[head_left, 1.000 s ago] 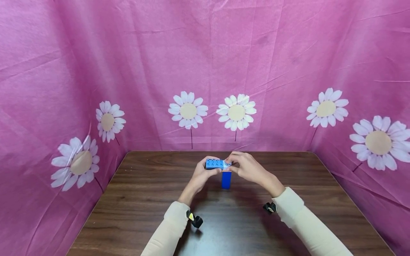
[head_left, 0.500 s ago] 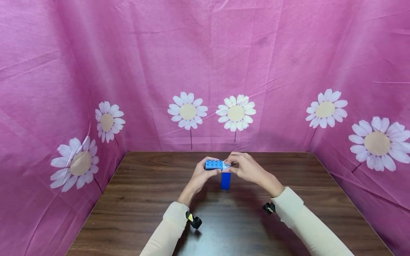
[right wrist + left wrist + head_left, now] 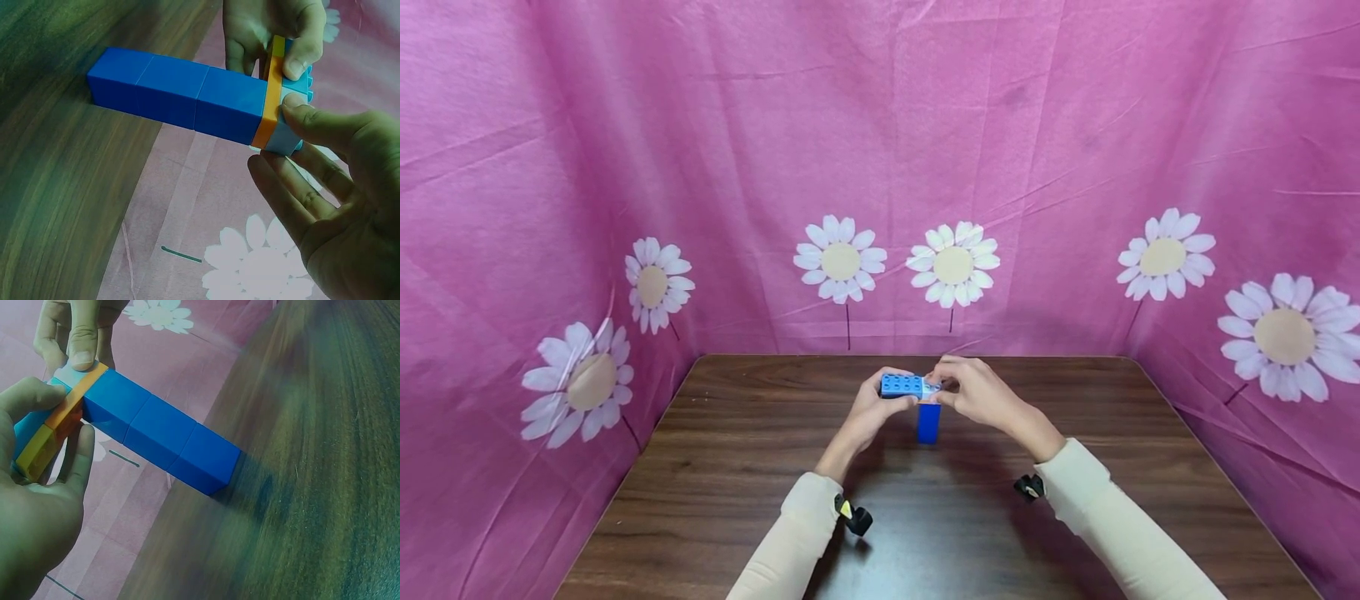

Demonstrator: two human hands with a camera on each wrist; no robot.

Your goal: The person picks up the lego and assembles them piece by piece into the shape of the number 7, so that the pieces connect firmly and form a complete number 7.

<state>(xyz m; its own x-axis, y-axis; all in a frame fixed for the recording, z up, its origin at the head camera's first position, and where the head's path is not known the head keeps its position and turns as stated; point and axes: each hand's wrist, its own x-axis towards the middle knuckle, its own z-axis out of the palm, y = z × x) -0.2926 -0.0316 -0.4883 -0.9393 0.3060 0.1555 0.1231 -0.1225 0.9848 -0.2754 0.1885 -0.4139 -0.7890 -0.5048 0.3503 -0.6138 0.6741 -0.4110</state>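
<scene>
Three dark blue toy bricks (image 3: 928, 425) stand stacked as a column on the table. An orange plate brick (image 3: 74, 399) lies across the column's top and juts out to the left, with a yellow brick (image 3: 35, 452) beside it at the overhanging end. Over these sit a light blue studded brick (image 3: 900, 385) and a pale brick (image 3: 285, 135), side by side. My left hand (image 3: 871, 412) grips the light blue brick, thumb at its near side. With thumb and fingers my right hand (image 3: 985, 398) pinches the pale brick above the column.
The brown wooden table (image 3: 737, 483) spreads around the column. A pink cloth (image 3: 880, 150) printed with white daisies hangs behind and at both sides. Black wrist cameras (image 3: 859, 521) are strapped over both cream sleeves (image 3: 797, 529).
Almost nothing differs. Both hands keep their grip on the top bricks, and the column stays in place; the head view shifts very slightly.
</scene>
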